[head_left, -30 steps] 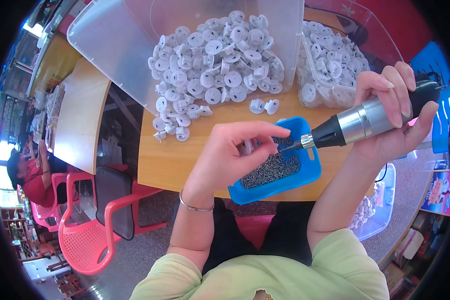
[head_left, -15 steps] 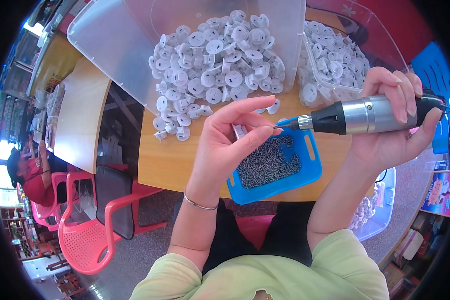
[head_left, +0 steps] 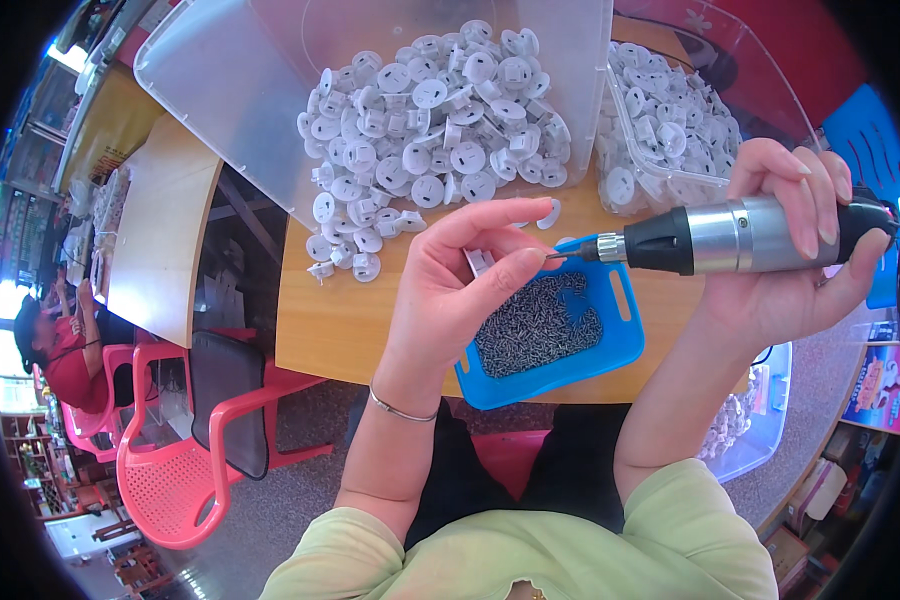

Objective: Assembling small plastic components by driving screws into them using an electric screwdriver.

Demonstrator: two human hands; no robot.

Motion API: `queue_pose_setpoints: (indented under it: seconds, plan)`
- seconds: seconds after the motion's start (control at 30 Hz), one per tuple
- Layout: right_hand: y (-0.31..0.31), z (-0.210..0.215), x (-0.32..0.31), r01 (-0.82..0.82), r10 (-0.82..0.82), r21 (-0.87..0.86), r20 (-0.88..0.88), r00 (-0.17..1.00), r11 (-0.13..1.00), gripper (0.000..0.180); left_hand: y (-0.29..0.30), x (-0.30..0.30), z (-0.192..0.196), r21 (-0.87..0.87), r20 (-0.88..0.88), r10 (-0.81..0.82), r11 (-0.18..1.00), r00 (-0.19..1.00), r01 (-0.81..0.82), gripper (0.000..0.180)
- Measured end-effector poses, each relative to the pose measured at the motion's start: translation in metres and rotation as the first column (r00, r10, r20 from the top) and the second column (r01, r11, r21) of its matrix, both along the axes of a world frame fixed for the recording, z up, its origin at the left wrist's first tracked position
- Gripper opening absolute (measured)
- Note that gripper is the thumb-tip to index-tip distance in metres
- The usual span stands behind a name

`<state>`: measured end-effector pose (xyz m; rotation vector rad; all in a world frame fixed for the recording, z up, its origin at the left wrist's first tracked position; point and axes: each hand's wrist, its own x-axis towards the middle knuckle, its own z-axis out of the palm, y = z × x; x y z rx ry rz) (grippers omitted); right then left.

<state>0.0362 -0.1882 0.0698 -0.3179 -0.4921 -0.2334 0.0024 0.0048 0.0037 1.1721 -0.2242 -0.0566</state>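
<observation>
My right hand (head_left: 760, 298) is wrapped round an electric screwdriver (head_left: 715, 238), black and silver, lying nearly level and pointing left. Its thin bit (head_left: 572, 252) reaches the thumb and fingertips of my left hand (head_left: 438, 275). A small white plastic part (head_left: 479, 262) shows inside the curl of my left fingers, mostly hidden by them. Whether a screw sits at the bit's tip is too small to tell. Just below both hands is a blue plastic basket (head_left: 625, 350) holding a heap of small dark screws (head_left: 535, 330).
Behind my hands, a clear bin (head_left: 230, 75) lies tipped with white round parts (head_left: 430, 130) spilling onto the wooden table (head_left: 320, 320). More parts fill a second clear bin (head_left: 670, 180). Left are a pink chair (head_left: 175, 480) and a seated person (head_left: 75, 365).
The rear end of the screwdriver has dropped slightly and shifted a little right, along with my right hand. My left hand holds nearly the same place.
</observation>
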Motion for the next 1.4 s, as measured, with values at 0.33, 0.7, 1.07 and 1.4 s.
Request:
queue_pose_setpoints:
  seconds: [0.33, 0.7, 1.07, 1.4]
  plan:
    - [-0.002, 0.003, -0.006, 0.034, -0.023, -0.111, 0.091, 0.996, 0.993, 0.037, 0.001, -0.001, 0.0, 0.056, 0.046, 0.002, 0.998, 0.999, -0.005, 0.029]
    - [0.0, 0.002, -0.005, 0.076, -0.068, -0.082, 0.097, 0.993, 0.994, 0.036, -0.001, -0.003, 0.01, 0.098, -0.034, -0.059, 0.993, 0.998, 0.062, 0.035]
    - [-0.004, 0.004, -0.006, 0.025, -0.022, -0.058, 0.05, 0.999, 0.998, 0.035, -0.002, 0.0, 0.002, 0.339, 0.412, 0.081, 0.911, 0.908, -0.235, 0.038]
    - [-0.004, 0.003, -0.005, 0.012, -0.008, -0.066, 0.062, 0.998, 0.998, 0.035, 0.0, 0.0, 0.002, 0.389, 0.424, 0.074, 0.885, 0.903, -0.255, 0.037]
